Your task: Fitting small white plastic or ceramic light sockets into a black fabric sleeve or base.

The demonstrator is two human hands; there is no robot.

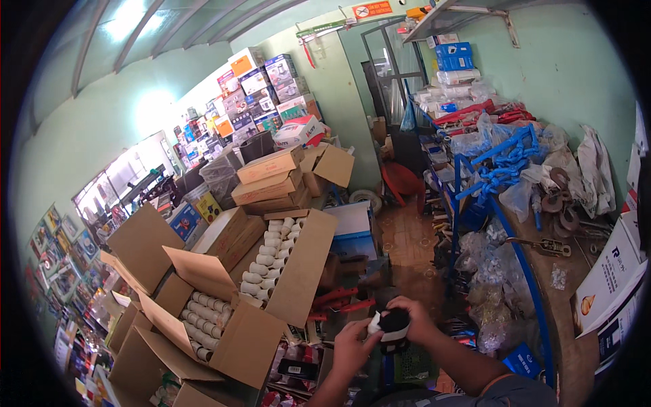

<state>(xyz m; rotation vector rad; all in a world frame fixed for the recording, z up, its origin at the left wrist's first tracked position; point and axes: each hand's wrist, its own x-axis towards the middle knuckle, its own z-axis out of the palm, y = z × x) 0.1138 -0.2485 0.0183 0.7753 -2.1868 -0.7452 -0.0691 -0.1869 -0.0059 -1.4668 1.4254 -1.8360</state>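
Near the bottom middle, both my hands are closed on a black rounded object with a white band; its exact kind cannot be made out. My left hand pinches the white part at its left side. From the right and above, my right hand curls its fingers around the object. Directly under it are dark shapes that I cannot make out. To the left of my hands, red metal tools lie among dark things. A small black box sits lower left of them.
At left stand open cartons of white pipe fittings, with a raised cardboard flap. On the right, a blue-edged workbench carries blue chain and rusty hooks. A red chair stands by the doorway, beyond tiled floor.
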